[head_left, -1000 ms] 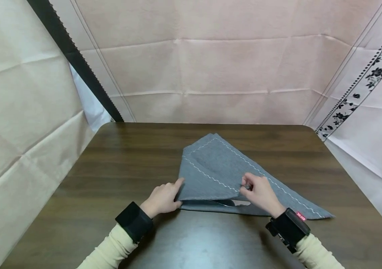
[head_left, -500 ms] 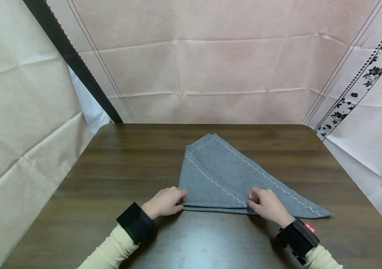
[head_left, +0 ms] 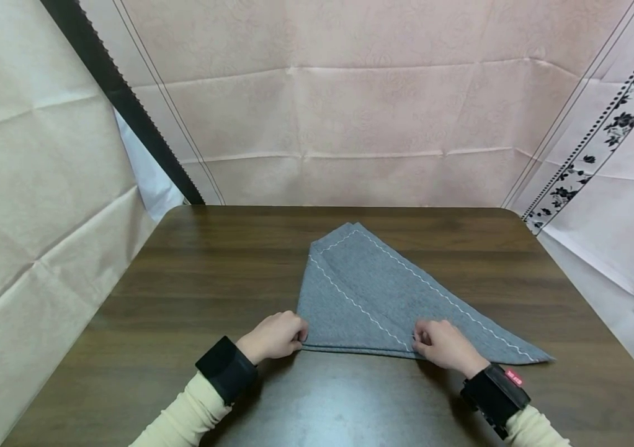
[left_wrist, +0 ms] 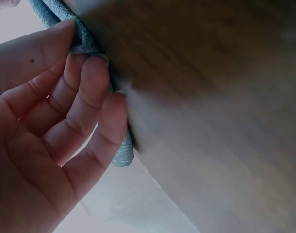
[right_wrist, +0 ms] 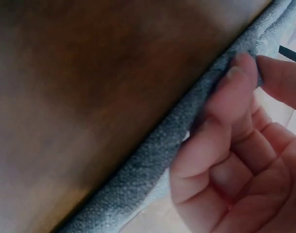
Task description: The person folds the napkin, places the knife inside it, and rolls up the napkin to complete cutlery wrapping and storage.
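A blue-grey cloth with white wavy stitching lies folded on the brown table, narrowing to a point at the right. At its near left corner my left hand pinches the edge; the left wrist view shows the thumb and curled fingers meeting on the cloth fold. My right hand holds the upper layer's corner by the near edge. In the right wrist view, thumb and forefinger pinch the cloth while the other fingers curl beneath. The layers now lie nearly edge to edge.
The wooden table extends around the cloth on every side. Pale creased sheets hang behind it and at both sides. A black strap wraps the left wrist, and a black device sits on the right one.
The right hand has drawn the upper layer down toward the near edge, and the gap between the layers has closed. The left hand has shifted slightly and stayed at the left corner.
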Demonstrator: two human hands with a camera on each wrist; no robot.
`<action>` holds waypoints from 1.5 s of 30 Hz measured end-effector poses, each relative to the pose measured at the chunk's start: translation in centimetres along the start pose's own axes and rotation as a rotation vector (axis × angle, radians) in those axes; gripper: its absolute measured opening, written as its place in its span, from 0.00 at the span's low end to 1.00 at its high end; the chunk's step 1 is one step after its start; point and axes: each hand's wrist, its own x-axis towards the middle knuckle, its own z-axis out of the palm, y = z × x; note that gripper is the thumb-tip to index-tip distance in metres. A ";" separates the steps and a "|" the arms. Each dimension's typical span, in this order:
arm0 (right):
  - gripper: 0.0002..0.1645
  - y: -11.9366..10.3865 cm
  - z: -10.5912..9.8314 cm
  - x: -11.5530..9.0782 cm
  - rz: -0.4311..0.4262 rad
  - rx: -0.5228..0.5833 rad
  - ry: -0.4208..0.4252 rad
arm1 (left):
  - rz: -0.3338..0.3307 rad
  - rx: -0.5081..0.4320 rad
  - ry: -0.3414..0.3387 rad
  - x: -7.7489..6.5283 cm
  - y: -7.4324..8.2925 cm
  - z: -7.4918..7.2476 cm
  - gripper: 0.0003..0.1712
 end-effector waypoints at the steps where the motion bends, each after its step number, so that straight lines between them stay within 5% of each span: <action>1: 0.13 0.0 0.0 0.0 0.009 -0.009 -0.006 | -0.002 0.001 -0.003 0.1 0.0 0.0 0.10; 5: 0.14 -0.2 0.0 0.1 0.064 -0.041 -0.014 | -0.009 0.000 -0.022 0.5 0.2 -0.4 0.11; 10: 0.14 -0.6 -0.1 0.2 0.090 -0.074 0.006 | 0.002 0.147 0.029 2.1 0.7 -1.6 0.05; 15: 0.15 -1.1 0.2 0.7 0.104 -0.107 0.010 | -0.123 0.188 -0.057 5.7 -0.4 -2.3 0.30; 22: 0.15 -1.3 1.0 0.9 0.113 -0.064 -0.040 | -0.358 0.137 -0.139 8.6 -3.5 -2.2 0.40; 32: 0.16 -1.1 1.1 0.6 0.099 -0.051 -0.064 | -0.418 0.108 -0.279 9.2 -4.8 -2.3 0.49; 39: 0.15 -1.1 0.9 0.6 0.091 -0.064 -0.044 | -0.361 0.117 -0.207 9.3 -3.9 -2.4 0.47; 42: 0.15 -1.0 0.7 0.5 0.093 -0.073 -0.035 | -0.239 0.107 -0.153 9.2 -1.9 -2.0 0.42; 45: 0.15 -0.9 0.6 0.4 0.104 -0.085 -0.028 | -0.066 0.101 -0.174 8.9 1.1 -1.3 0.37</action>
